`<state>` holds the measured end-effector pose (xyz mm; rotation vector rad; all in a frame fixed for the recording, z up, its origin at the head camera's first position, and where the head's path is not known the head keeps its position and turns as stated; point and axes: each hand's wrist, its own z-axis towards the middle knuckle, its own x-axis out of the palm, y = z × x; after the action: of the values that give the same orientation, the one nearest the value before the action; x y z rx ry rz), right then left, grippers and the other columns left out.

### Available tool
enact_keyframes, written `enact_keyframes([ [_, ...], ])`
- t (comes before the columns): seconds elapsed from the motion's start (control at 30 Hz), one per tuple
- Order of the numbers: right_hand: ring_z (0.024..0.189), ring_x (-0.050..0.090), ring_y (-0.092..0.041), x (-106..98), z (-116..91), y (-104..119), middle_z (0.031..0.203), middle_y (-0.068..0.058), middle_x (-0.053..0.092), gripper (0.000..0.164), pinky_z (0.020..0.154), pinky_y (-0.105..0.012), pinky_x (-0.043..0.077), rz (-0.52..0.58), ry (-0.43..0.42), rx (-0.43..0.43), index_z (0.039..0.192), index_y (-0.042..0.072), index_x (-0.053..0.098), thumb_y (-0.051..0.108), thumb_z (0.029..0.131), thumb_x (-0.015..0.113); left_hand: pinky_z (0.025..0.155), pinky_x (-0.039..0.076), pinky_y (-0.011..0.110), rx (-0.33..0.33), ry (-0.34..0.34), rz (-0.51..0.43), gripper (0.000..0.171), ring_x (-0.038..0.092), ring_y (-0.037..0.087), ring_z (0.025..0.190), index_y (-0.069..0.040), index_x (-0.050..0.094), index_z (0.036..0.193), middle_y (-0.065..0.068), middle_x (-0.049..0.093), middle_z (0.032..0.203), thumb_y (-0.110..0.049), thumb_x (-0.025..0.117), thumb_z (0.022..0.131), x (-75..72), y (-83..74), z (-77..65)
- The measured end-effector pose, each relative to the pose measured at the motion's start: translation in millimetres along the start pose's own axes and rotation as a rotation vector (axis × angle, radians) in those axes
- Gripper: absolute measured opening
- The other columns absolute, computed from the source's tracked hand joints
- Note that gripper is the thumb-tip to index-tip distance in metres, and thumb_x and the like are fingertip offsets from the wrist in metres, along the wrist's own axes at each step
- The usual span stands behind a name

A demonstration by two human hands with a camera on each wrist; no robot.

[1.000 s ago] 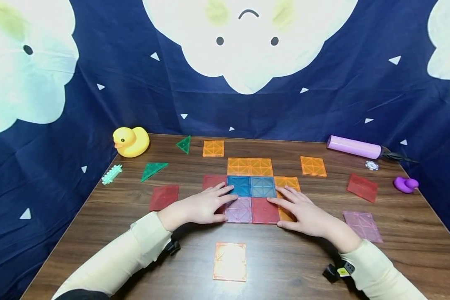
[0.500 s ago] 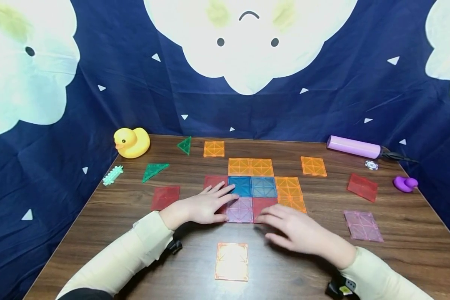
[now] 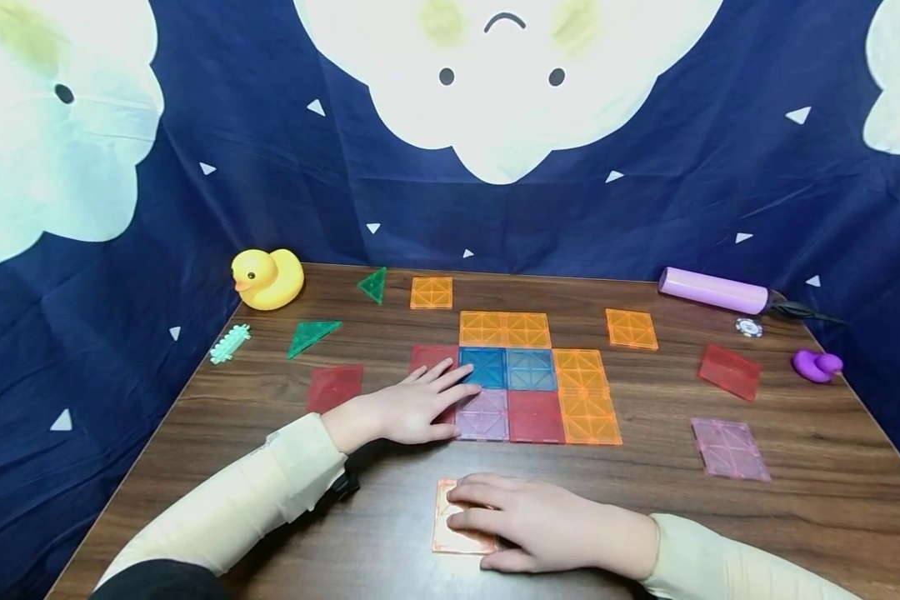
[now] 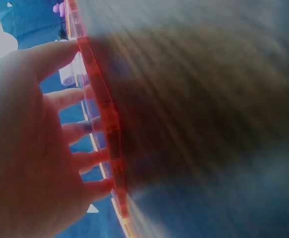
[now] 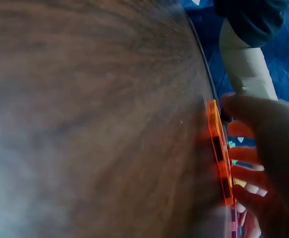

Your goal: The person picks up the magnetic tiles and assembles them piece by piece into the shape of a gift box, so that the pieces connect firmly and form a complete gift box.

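Note:
My left hand (image 3: 412, 410) lies with spread fingers over the left side of a flat block of translucent magnetic tiles. Under and beside it show a red tile (image 3: 426, 357), a blue tile (image 3: 484, 363) and a lilac tile (image 3: 487, 418). The left wrist view has the thumb at the edge of a red tile (image 4: 102, 99). To the right in the block are a pale blue tile, a red tile (image 3: 536, 415) and orange tiles (image 3: 588, 396). Nearer the front, my right hand (image 3: 543, 525) hovers low over a lone orange tile (image 3: 450, 533), loose fingers overlapping it; its edge (image 5: 219, 153) shows upright in the right wrist view.
Around the block lie loose tiles: green triangles (image 3: 313, 337), red ones (image 3: 730, 372), a lilac one (image 3: 731, 450) and orange ones (image 3: 632, 328). A yellow duck (image 3: 267, 279), purple duck (image 3: 817, 365), purple cylinder (image 3: 712, 290) and poker chip (image 3: 748, 327) stand toward the edges.
My right hand has left the right side of the block and moved toward the front, now over the lone orange tile. The left hand has stayed on the block.

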<state>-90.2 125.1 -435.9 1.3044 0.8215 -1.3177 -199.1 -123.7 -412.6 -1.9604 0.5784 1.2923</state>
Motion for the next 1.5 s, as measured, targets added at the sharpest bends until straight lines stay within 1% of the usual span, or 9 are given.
enact_keyframes([
  [0.13, 0.140, 0.044, -0.019, 1, 1, -5, 0.147, -0.006, 0.054, 0.041, 0.113, -0.030, 0.036, -0.041, -0.018, 0.002, 0.138, 0.013, 0.061, 0.030, 0.102, 0.063, 0.119, 0.013, 0.063, 0.001, 0.004, 0.008, 0.069, 0.004, 0.036, 0.155, -0.021, 0.029, 0.162, 0.009, 0.011, 0.170, -0.045, 0.055, 0.104, -1.2, -0.4, 0.3],
  [0.27, 0.139, 0.046, -0.019, 0, 0, -14, 0.145, -0.007, 0.055, 0.037, 0.111, -0.032, 0.039, -0.016, -0.057, 0.042, 0.135, 0.013, 0.063, 0.027, 0.100, 0.066, 0.119, 0.014, 0.063, -0.001, 0.010, 0.015, 0.069, 0.004, 0.036, 0.155, -0.022, 0.029, 0.162, 0.008, 0.010, 0.170, -0.046, 0.054, 0.104, -0.5, 0.8, 1.2],
  [0.5, 0.141, 0.044, -0.020, -6, -2, -30, 0.149, -0.006, 0.052, 0.042, 0.109, -0.038, 0.044, 0.045, -0.017, 0.132, 0.138, 0.014, 0.061, 0.027, 0.099, 0.067, 0.118, 0.015, 0.064, -0.004, 0.019, 0.015, 0.068, 0.005, 0.037, 0.155, -0.021, 0.030, 0.162, 0.009, 0.011, 0.170, -0.044, 0.056, 0.103, -0.7, 1.1, 2.5],
  [0.8, 0.141, 0.043, -0.019, -7, -2, -34, 0.150, -0.004, 0.051, 0.044, 0.108, -0.038, 0.044, 0.067, -0.015, 0.130, 0.141, 0.014, 0.059, 0.027, 0.100, 0.066, 0.117, 0.016, 0.065, 0.002, 0.011, 0.003, 0.067, 0.006, 0.038, 0.154, -0.021, 0.031, 0.161, 0.010, 0.013, 0.170, -0.043, 0.056, 0.103, -2.9, -0.1, 0.8],
  [0.97, 0.134, 0.049, -0.015, -15, -8, -37, 0.144, -0.001, 0.055, 0.046, 0.105, -0.037, 0.046, 0.075, -0.089, 0.126, 0.142, 0.013, 0.057, 0.027, 0.100, 0.067, 0.117, 0.015, 0.065, -0.013, 0.011, -0.001, 0.067, 0.006, 0.038, 0.155, -0.021, 0.032, 0.161, 0.010, 0.013, 0.170, -0.042, 0.057, 0.103, -2.9, -1.5, 0.1],
  [1.13, 0.124, 0.054, -0.013, -35, -30, -39, 0.134, 0.003, 0.059, 0.043, 0.100, -0.036, 0.049, 0.061, -0.218, 0.179, 0.135, 0.013, 0.062, 0.020, 0.094, 0.073, 0.118, 0.014, 0.064, -0.015, 0.015, 0.005, 0.067, 0.006, 0.037, 0.155, -0.021, 0.031, 0.161, 0.009, 0.012, 0.170, -0.043, 0.056, 0.103, -2.2, -2.0, 0.7],
  [1.27, 0.119, 0.058, -0.012, -54, -58, -43, 0.130, 0.005, 0.062, 0.038, 0.099, -0.035, 0.049, 0.024, -0.305, 0.238, 0.132, 0.017, 0.065, 0.021, 0.095, 0.072, 0.118, 0.013, 0.064, -0.013, 0.017, 0.014, 0.067, 0.005, 0.037, 0.155, -0.021, 0.031, 0.162, 0.009, 0.011, 0.170, -0.044, 0.055, 0.103, -1.9, -1.3, 0.4],
  [1.37, 0.115, 0.060, -0.012, -65, -82, -48, 0.126, 0.007, 0.064, 0.034, 0.100, -0.027, 0.046, 0.005, -0.350, 0.297, 0.128, 0.019, 0.067, 0.021, 0.094, 0.072, 0.119, 0.012, 0.063, -0.012, 0.020, 0.023, 0.067, 0.004, 0.037, 0.155, -0.021, 0.030, 0.162, 0.009, 0.010, 0.170, -0.044, 0.054, 0.104, -1.6, -1.1, -0.1],
  [1.5, 0.112, 0.062, -0.012, -73, -120, -60, 0.119, 0.006, 0.067, 0.037, 0.101, -0.016, 0.039, -0.020, -0.384, 0.382, 0.121, 0.018, 0.070, 0.010, 0.086, 0.078, 0.119, 0.012, 0.062, -0.014, 0.029, 0.039, 0.068, 0.002, 0.036, 0.155, -0.021, 0.028, 0.163, 0.008, 0.008, 0.171, -0.046, 0.052, 0.105, -0.2, -1.2, -0.3],
])
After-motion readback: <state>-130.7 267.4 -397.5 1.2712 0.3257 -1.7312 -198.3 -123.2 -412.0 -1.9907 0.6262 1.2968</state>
